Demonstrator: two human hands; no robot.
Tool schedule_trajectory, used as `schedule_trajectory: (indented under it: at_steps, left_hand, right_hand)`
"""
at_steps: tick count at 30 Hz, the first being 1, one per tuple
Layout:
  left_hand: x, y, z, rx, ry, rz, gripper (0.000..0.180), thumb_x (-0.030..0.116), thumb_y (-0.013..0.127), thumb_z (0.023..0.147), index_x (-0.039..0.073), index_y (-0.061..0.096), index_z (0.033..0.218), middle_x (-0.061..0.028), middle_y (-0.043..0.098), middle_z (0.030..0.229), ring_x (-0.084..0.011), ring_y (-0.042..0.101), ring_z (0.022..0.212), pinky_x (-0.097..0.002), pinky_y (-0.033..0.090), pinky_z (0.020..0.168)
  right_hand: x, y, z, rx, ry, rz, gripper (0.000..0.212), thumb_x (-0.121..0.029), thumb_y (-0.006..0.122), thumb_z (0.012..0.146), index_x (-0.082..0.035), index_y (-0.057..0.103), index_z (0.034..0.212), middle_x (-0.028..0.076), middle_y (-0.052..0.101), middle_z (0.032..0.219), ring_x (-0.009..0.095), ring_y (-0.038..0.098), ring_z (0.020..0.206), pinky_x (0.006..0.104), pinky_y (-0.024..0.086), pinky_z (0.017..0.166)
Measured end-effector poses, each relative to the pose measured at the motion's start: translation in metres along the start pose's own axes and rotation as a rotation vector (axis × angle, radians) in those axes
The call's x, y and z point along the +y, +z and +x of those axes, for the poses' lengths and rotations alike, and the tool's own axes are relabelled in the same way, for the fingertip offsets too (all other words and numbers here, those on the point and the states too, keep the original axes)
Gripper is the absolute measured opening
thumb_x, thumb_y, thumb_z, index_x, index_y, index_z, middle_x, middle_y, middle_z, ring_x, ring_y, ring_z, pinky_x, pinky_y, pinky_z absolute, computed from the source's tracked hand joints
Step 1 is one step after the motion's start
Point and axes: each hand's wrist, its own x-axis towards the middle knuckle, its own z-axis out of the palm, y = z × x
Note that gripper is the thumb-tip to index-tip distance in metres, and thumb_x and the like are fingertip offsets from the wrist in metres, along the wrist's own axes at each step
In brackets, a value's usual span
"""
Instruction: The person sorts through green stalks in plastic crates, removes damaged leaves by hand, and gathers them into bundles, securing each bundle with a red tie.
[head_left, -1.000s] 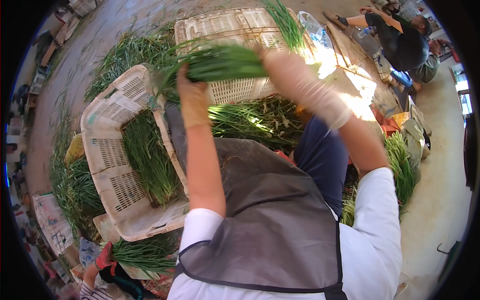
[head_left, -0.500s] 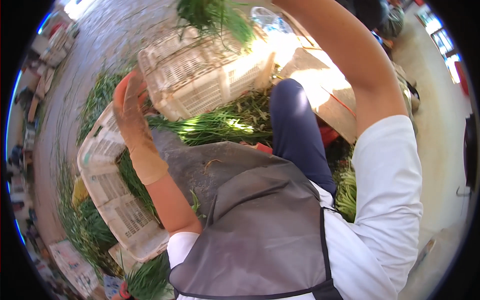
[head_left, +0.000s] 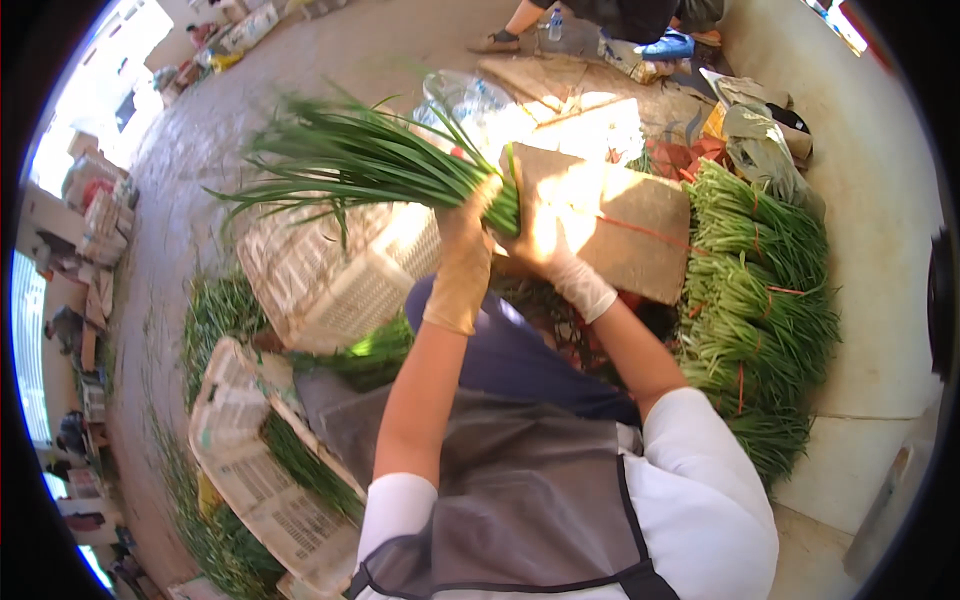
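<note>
A loose bunch of long green garlic chives (head_left: 400, 165) is held up in front of me, leaves fanning out to the left. My gloved left hand (head_left: 465, 220) is closed around it near the stem ends. Against those ends, on their right side, rests my gloved right hand (head_left: 542, 235), its fingers stretched upward and partly washed out by sunlight. Below the chives stands an upturned off-white plastic crate (head_left: 340, 270), partly covered by the leaves.
Tied bundles of chives (head_left: 755, 300) are stacked along the wall at right. A sunlit brown board (head_left: 640, 225) lies before them. Another crate (head_left: 235, 440) with greens sits at lower left, beside loose greens (head_left: 220, 310). Another person's leg (head_left: 525, 18) shows at the far edge.
My left hand has left the crate's side and now grips the chives. The right hand, earlier out of sight at the top, has come down to the stem ends. The view has shifted too.
</note>
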Motion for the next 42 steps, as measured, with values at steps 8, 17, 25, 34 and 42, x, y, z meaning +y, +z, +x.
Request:
schedule_trajectory:
  at_steps: [8,17,25,34,42]
  left_hand:
    - [-0.091,-0.048,0.04,-0.173,0.041,0.498,0.045,-0.001,0.076,0.068,0.003,0.057,0.109,-0.0018,0.06,0.101,-0.0147,0.057,0.092,-0.0283,0.044,0.086]
    - [-0.088,0.018,0.075,-0.137,-0.038,0.495,0.025,0.005,0.073,0.073,0.005,0.063,0.096,-0.002,0.063,0.087,-0.0127,0.059,0.079,-0.0239,0.048,0.072]
    - [-0.054,0.13,0.125,-0.672,-0.173,0.579,0.07,0.041,0.072,0.075,0.007,0.043,0.13,-0.0091,0.058,0.115,-0.0198,0.055,0.106,-0.0336,0.039,0.096]
    - [0.038,-0.031,0.084,-0.258,-0.533,0.476,0.051,0.032,0.062,0.086,0.0,0.048,0.124,-0.0168,0.061,0.108,-0.0207,0.059,0.095,-0.0301,0.046,0.087]
    - [0.165,-0.221,-0.069,0.538,-0.199,0.533,0.047,0.032,0.065,0.081,0.001,0.055,0.115,-0.0121,0.062,0.099,-0.0208,0.059,0.089,-0.0315,0.045,0.085]
  right_hand:
    - [0.066,0.049,-0.015,0.28,-0.032,0.359,0.089,-0.01,0.075,0.064,-0.004,0.027,0.139,0.02,0.048,0.12,0.037,0.05,0.106,0.0427,0.043,0.088]
    - [0.087,0.023,0.028,0.291,0.089,0.324,0.085,-0.006,0.068,0.071,-0.004,0.022,0.142,0.02,0.046,0.127,0.035,0.049,0.115,0.0389,0.042,0.094]
    - [0.071,-0.102,0.063,0.49,0.446,0.151,0.059,-0.002,0.06,0.072,-0.003,0.04,0.127,0.014,0.062,0.094,0.022,0.061,0.081,0.0297,0.049,0.071]
    - [0.159,-0.037,-0.068,-0.116,1.098,-0.552,0.097,-0.044,0.062,0.076,0.003,0.01,0.142,0.028,0.054,0.113,0.036,0.058,0.102,0.0438,0.047,0.087]
    - [0.12,-0.022,-0.028,-0.009,0.34,-0.714,0.085,-0.056,0.064,0.076,0.005,0.038,0.13,0.02,0.061,0.088,0.03,0.061,0.071,0.0379,0.051,0.064]
